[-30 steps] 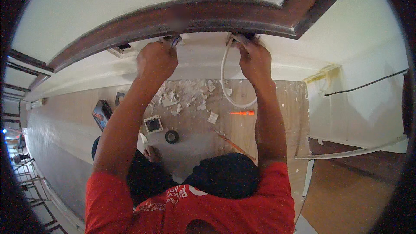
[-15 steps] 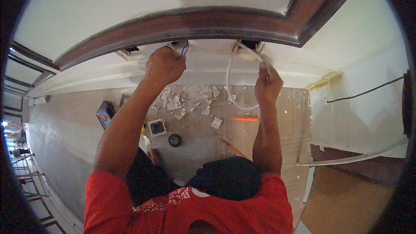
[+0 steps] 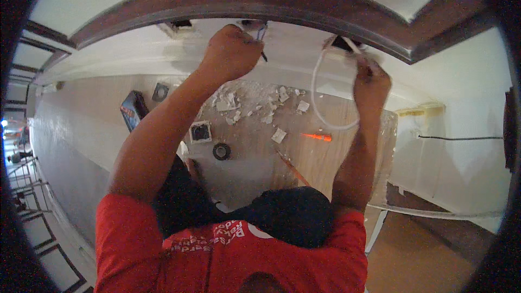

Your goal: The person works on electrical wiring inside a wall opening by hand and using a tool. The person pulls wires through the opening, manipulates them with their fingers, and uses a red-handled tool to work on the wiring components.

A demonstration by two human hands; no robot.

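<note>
My left hand (image 3: 232, 54) is closed at the middle wall opening (image 3: 253, 23). Thin blue wire (image 3: 261, 33) comes out of that opening and runs to its fingers. A short dark tip (image 3: 265, 56) sticks out below the fingers; I cannot tell what it belongs to. My right hand (image 3: 372, 82) grips a white cable (image 3: 316, 84) just below the right wall opening (image 3: 342, 43). From that opening the cable hangs in a wide loop, its lower part curving back toward my right wrist. The fingertips of my right hand are blurred.
A third opening (image 3: 182, 24) lies farther left under the dark wooden trim (image 3: 217, 6). On the floor are broken plaster bits (image 3: 228, 102), a square box (image 3: 201, 132), black tape (image 3: 221, 151), an orange-handled screwdriver (image 3: 320, 137), a thin brown stick (image 3: 293, 168) and a dark case (image 3: 133, 111).
The view has shifted, so the wall openings and floor things sit farther right and higher. Both hands keep their holds. A dark tip now shows below my left fingers.
</note>
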